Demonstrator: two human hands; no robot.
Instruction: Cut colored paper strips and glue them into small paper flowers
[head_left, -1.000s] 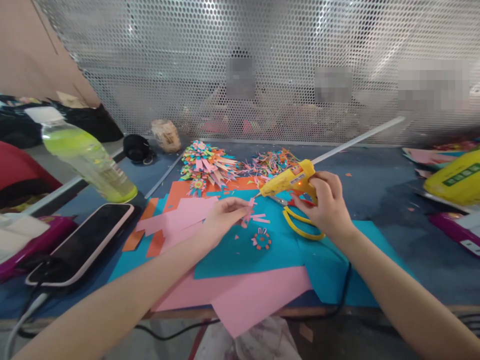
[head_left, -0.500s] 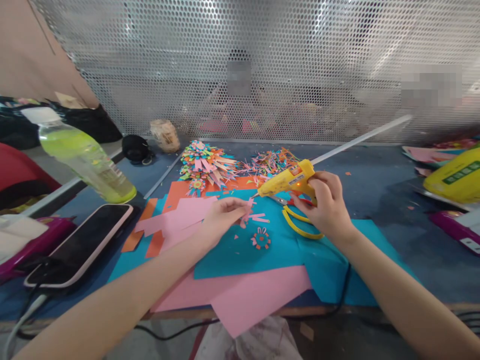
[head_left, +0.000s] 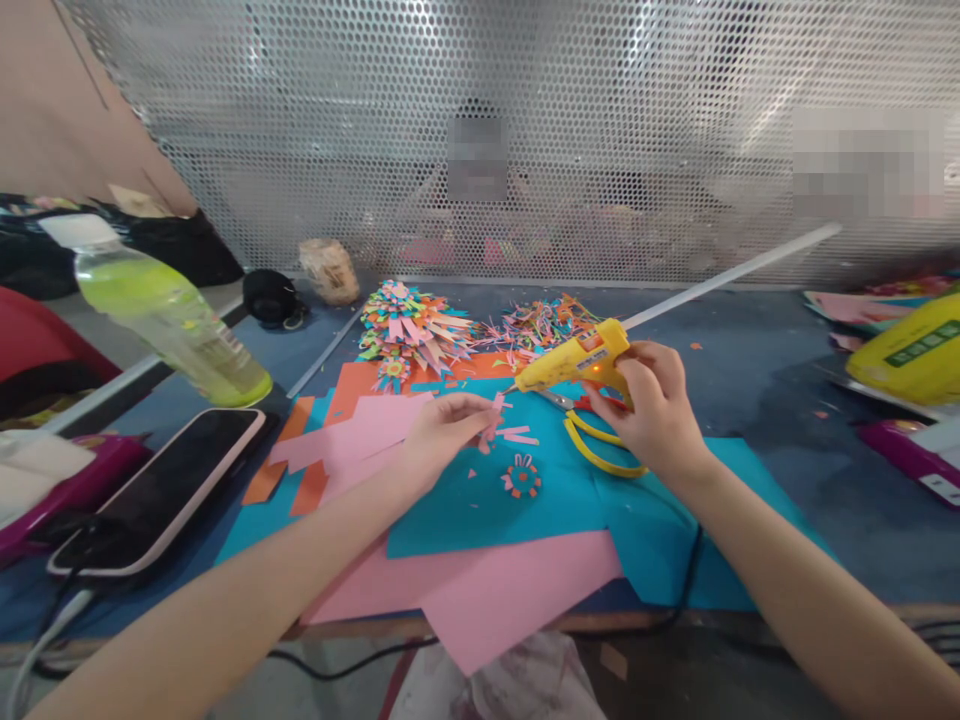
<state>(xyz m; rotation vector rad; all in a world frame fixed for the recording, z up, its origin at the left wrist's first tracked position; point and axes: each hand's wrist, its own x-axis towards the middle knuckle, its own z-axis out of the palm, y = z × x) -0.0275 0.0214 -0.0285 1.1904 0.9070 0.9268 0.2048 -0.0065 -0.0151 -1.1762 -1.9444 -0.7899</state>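
Observation:
My right hand (head_left: 651, 408) is wrapped round the grip of a yellow hot glue gun (head_left: 574, 358), a long clear glue stick (head_left: 735, 273) sticking out of its back. Between the fingertips of my left hand (head_left: 455, 432) is a small pink paper strip (head_left: 497, 407), and the gun's nozzle is at its upper end. Whether they touch I cannot tell. Below lies a small round paper piece (head_left: 522, 477) with orange and pink tabs on a blue paper sheet (head_left: 465, 525). Loose pink strips (head_left: 517, 435) are beside it. Yellow-handled scissors (head_left: 600, 450) lie under my right hand.
Layered paper rosettes (head_left: 405, 330) and a heap of thin paper shreds (head_left: 551, 320) sit at the back. On the left are a tilted green drink bottle (head_left: 169, 315) and a phone (head_left: 161, 490). A yellow pack (head_left: 911, 350) lies right. A perforated metal panel (head_left: 375, 130) stands behind.
Almost nothing differs. The pink strip and my left fingertips have shifted very slightly, and the glue gun stays at the strip.

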